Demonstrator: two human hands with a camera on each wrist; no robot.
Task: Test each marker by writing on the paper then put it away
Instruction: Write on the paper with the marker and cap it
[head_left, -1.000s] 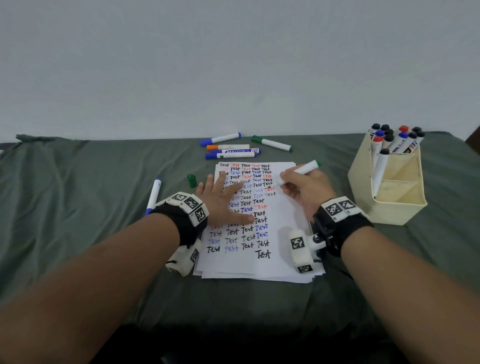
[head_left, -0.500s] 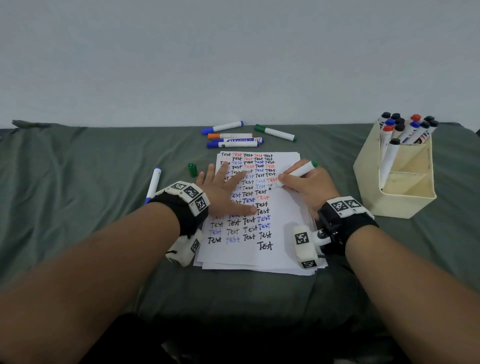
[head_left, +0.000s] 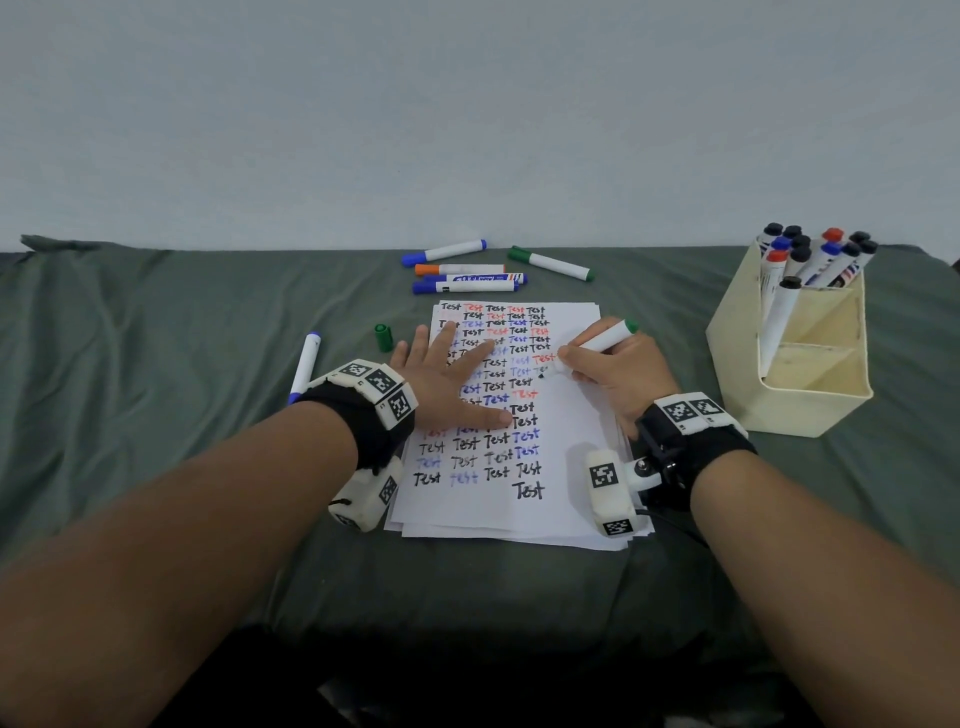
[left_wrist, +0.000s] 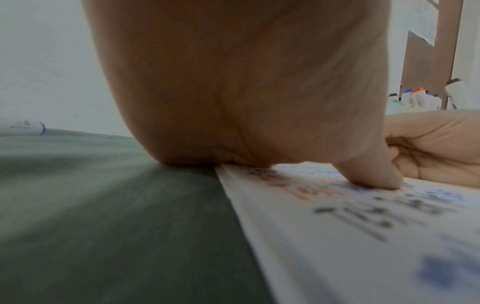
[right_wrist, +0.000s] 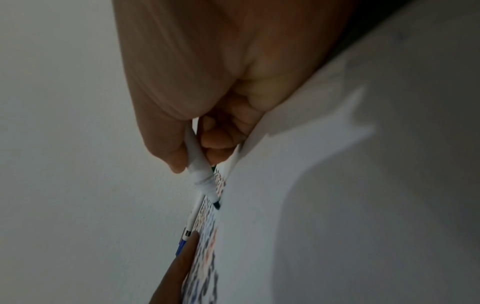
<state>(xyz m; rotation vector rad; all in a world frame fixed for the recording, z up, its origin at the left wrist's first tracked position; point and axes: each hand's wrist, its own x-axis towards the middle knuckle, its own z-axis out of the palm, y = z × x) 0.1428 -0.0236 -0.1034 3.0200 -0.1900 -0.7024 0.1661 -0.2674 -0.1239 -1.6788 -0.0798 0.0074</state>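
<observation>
The green marker (head_left: 597, 347) is pinched in the right hand (head_left: 621, 371), tip touching the paper (head_left: 571, 441) near its right edge (mid-"Test" row); left hand (head_left: 447, 382) lies flat, fingers spread, pressing the sheet's left side; its green cap (head_left: 383, 336) sits just off the paper's far-left corner.

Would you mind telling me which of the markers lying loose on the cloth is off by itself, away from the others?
The blue-tipped marker lying left of the paper, beside the left hand's wrist. The other four loose markers lie clustered beyond the paper's far edge.
</observation>
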